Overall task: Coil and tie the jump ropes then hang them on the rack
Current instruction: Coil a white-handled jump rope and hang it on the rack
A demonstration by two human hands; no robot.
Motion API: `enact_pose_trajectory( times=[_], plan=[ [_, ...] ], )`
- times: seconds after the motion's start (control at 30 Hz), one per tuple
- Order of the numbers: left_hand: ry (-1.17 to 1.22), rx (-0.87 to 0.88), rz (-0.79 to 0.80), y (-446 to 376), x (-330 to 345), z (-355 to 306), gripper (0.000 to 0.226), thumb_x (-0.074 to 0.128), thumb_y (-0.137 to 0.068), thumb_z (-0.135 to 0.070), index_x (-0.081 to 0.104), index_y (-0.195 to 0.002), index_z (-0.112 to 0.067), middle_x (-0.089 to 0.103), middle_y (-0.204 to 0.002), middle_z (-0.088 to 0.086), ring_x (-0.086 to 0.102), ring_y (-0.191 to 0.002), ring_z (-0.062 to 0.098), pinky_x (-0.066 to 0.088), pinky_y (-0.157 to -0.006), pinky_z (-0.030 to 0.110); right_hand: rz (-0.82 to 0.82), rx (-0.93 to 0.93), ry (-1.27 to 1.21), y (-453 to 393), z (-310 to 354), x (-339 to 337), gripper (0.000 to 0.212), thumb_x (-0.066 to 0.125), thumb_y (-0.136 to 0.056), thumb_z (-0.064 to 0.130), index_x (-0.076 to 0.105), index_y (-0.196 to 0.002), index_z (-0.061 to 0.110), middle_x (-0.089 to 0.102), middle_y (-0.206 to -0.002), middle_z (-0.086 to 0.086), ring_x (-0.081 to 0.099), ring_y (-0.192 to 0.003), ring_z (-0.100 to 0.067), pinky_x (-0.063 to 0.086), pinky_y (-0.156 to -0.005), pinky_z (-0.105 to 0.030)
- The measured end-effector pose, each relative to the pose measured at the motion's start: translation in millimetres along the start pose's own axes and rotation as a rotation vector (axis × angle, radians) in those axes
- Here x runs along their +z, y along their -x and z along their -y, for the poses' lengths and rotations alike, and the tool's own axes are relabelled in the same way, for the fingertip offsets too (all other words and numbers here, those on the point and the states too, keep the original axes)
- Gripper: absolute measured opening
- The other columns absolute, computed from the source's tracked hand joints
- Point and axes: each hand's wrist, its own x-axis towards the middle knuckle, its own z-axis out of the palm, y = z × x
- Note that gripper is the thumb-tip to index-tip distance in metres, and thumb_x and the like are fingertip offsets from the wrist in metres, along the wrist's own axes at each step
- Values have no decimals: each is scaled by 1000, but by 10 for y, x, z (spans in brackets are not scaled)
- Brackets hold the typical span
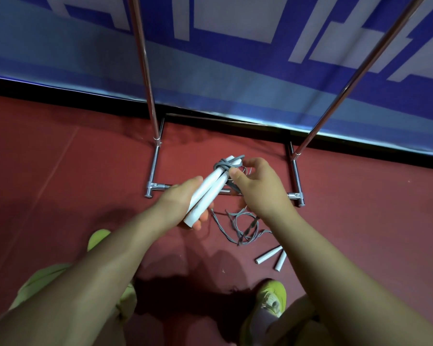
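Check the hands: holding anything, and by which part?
Left hand grips the two white handles of a jump rope by their lower ends. Right hand pinches the grey cord wrapped round their top.

No legible text, number, label or brand can be made out anywhere in the view. Large white block shapes are seen printed on the blue banner [235,58] behind the rack [150,78]; they may be parts of oversized characters, but they are cut off by the frame and nothing can be read from them. No marking can be made out on the white handles [205,193] of the held jump rope or on the second pair of handles [270,257] on the floor
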Motion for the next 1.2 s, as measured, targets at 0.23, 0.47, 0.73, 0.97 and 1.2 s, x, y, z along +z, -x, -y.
enact_pose_trajectory(
  times=[0.23, 0.47, 0.73, 0.97, 1.2],
  plan=[
    [-343, 178, -134, -55, -12, 16, 46, 36, -88, -52, 60, -75, -14, 64, -67, 6, 61, -61, 28, 51, -71, 41, -83, 13, -5, 18, 15, 47, 31, 59, -87, 39, 49, -110, 21, 69, -78, -4, 65, -64, -23, 54, -67, -39],
    [-590, 295, -286, -66, -136, 38, 25, 59, -82, -49, 59, -94, -27, 63, -88, -4, 59, -85, 19, 46, -76, 35, 165, 209, -378, 42, 83, 15, 66, 64, -87, 42, 30, -138, 20, 65, -91, -7, 65, -66, -21, 53, -61, -33],
    [-536, 258, -260, -69, -147, 53, 34, 74, -65, -48, 52, -79, -27, 56, -76, -8, 55, -70, 14, 40, -60, 32, 138, 55, -327, 34, 57, 71, 66, 63, -91, 24, 25, -144, 15, 68, -98, -14, 69, -68, -17, 53, -65, -36],
    [-72, 108, 50, -11, -150, -32, 35, 68, -69, -54, 60, -76, -20, 57, -73, -5, 56, -76, 14, 48, -76, 36, 198, 30, -586, 58, 112, 47, 52, 52, -96, 6, 28, -141, 11, 67, -76, -1, 63, -54, -9, 50, -55, -21],
    [291, -143, 438, 56, -177, -94, 66, 35, -73, -62, 66, -107, -15, 69, -94, 21, 67, -79, 34, 51, -76, 47, 179, -16, -666, 47, 122, -17, 38, 50, -96, 9, 43, -133, 13, 58, -97, -13, 63, -61, -11, 54, -62, -26]
  ],
)
